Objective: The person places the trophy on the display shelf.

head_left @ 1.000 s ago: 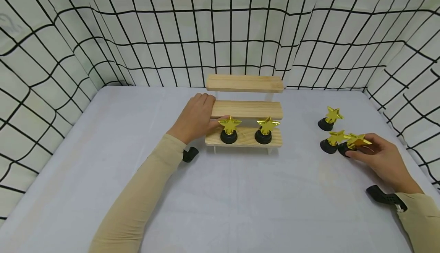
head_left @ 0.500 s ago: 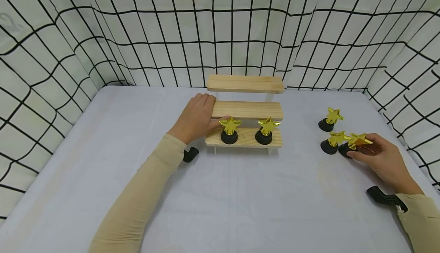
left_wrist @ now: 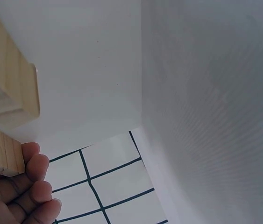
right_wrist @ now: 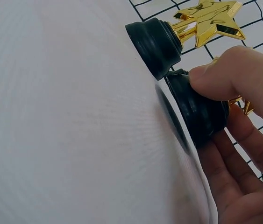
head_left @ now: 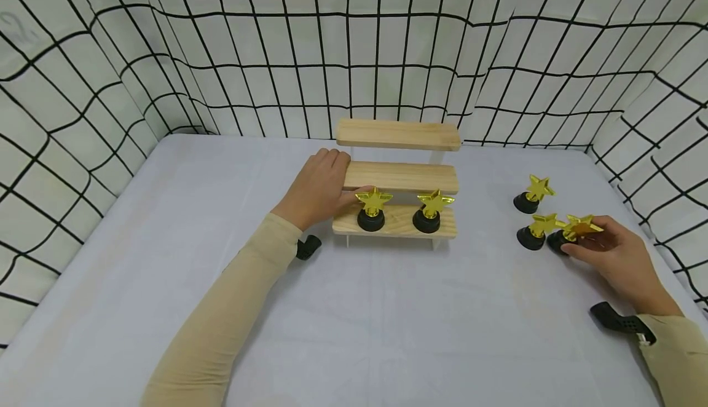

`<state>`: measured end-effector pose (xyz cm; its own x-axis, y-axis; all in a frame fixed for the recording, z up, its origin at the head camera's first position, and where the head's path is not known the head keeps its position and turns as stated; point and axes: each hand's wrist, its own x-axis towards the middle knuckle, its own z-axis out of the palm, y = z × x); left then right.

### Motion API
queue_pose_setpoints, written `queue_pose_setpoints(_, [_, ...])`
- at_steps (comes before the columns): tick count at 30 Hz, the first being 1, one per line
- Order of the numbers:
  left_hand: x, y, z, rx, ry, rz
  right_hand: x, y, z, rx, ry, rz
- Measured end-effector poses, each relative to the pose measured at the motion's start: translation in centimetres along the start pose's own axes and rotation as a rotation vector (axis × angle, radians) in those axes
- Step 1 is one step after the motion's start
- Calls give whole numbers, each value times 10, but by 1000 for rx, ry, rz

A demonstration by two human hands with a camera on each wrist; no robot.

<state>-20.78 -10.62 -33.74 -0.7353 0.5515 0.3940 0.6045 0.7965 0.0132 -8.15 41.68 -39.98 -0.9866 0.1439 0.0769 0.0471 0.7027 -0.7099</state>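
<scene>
The right hand (head_left: 625, 256) pinches the black base of a gold star trophy (head_left: 579, 227) at the right of the white-covered surface (head_left: 420, 321), thumb on the near side and fingers curled round the other, as the right wrist view shows. Just to the left of that held trophy, and so close that the two overlap in the head view, stands the neighbouring trophy (head_left: 531, 238); a rear trophy (head_left: 527, 202) stands behind the pair, a little apart from them. The left hand (head_left: 318, 189) grips the left end of the middle board (head_left: 401, 177) of a three-step wooden stand; in the left wrist view its fingers (left_wrist: 38, 167) are bent round the board's end. The top board (head_left: 398, 134) sits higher and farther back, while the bottom board (head_left: 399, 229), nearest the camera, carries two more trophies, both upright: the left shelf trophy (head_left: 370, 220), which is near the tip of the left thumb (whether they touch is hard to tell), and the right shelf trophy (head_left: 426, 221), with bare wood between them. All five share the same form, a gold star on a round black base. Both arms wear beige sleeves (head_left: 221, 321), with a black piece (head_left: 622, 323) at each wrist. Behind the surface rises a white wall (head_left: 362, 38) crossed by black grid lines.
</scene>
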Motion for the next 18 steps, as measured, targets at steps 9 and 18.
queue_pose_setpoints(9, [1, -1, 0, 8, 33, 25, 3, -3, -3, 26, 26, -13])
queue_pose_setpoints(18, [0, -1, -1, 6, 23, 15, 4, -13, -13, 34, 51, -1])
